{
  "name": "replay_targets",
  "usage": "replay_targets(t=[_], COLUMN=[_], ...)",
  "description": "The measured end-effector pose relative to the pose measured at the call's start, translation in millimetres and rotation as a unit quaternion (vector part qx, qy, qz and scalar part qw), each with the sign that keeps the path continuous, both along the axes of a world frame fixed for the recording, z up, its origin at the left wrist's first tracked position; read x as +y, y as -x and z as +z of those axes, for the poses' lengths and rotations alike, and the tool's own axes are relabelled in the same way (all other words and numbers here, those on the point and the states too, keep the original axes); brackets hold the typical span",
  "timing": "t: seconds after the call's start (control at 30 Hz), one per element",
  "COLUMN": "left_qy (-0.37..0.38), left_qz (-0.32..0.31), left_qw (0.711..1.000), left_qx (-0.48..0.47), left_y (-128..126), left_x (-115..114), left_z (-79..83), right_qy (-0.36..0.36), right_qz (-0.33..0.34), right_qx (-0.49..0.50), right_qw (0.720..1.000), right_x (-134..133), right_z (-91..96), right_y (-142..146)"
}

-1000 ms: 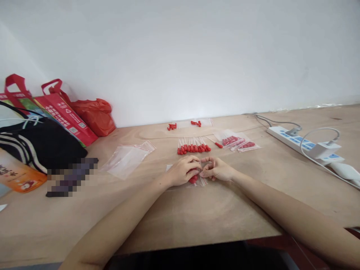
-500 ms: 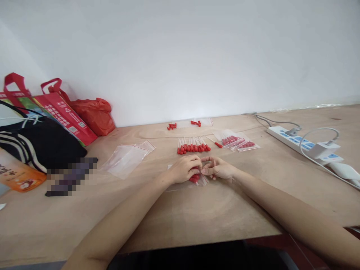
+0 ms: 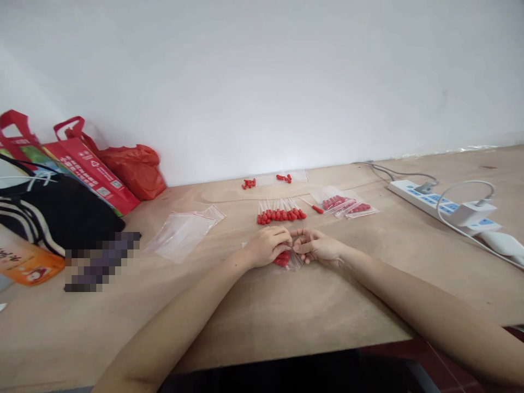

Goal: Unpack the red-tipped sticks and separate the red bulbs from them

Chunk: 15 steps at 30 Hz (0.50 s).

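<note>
Both hands meet at a clear zip bag (image 3: 293, 264) with red-tipped sticks (image 3: 281, 258) inside, low over the table. My left hand (image 3: 268, 245) is closed on the bag's left part, its fingers curled over the red tips. My right hand (image 3: 315, 245) pinches the bag's right edge between thumb and fingers. The fingertips of the two hands nearly touch and hide much of the bag. Just beyond them lies a row of red-tipped white sticks (image 3: 282, 214), with a single stick (image 3: 316, 209) apart on its right.
Filled zip bags (image 3: 346, 204) lie to the right of the row, flat clear bags (image 3: 184, 232) to the left. Small red pieces (image 3: 248, 184) sit near the wall. A power strip (image 3: 426, 203) with cables is at right; red bags (image 3: 94, 169) and a black bag (image 3: 77, 213) stand at left.
The view has shifted slightly. Both hands stay at the zip bag, with only small movement of the fingers.
</note>
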<state>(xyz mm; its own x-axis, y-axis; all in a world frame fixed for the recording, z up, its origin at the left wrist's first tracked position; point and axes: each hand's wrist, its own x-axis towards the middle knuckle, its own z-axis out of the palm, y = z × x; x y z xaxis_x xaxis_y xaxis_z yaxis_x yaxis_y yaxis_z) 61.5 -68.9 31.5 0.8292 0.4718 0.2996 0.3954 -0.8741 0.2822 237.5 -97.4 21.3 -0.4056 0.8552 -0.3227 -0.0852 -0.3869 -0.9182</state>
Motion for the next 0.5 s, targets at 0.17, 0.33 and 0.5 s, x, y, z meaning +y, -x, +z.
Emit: replay_targets(t=[0.17, 0.33, 0.5], left_qy=[-0.021, -0.033, -0.028], left_qz=[-0.001, 0.001, 0.011], left_qw=[1.000, 0.999, 1.000], left_qx=[0.017, 0.007, -0.002], left_y=[-1, 0, 2], left_x=[-1, -2, -1], left_z=[-0.3, -1.4, -2.9], right_qy=[-0.001, -0.060, -0.199], right_qz=[-0.003, -0.021, 0.052], right_qx=[-0.006, -0.053, -0.110], right_qw=[1.000, 0.997, 0.972], right_x=[1, 0, 0], right_z=[-0.5, -3.9, -14.1], right_y=[-1, 1, 1])
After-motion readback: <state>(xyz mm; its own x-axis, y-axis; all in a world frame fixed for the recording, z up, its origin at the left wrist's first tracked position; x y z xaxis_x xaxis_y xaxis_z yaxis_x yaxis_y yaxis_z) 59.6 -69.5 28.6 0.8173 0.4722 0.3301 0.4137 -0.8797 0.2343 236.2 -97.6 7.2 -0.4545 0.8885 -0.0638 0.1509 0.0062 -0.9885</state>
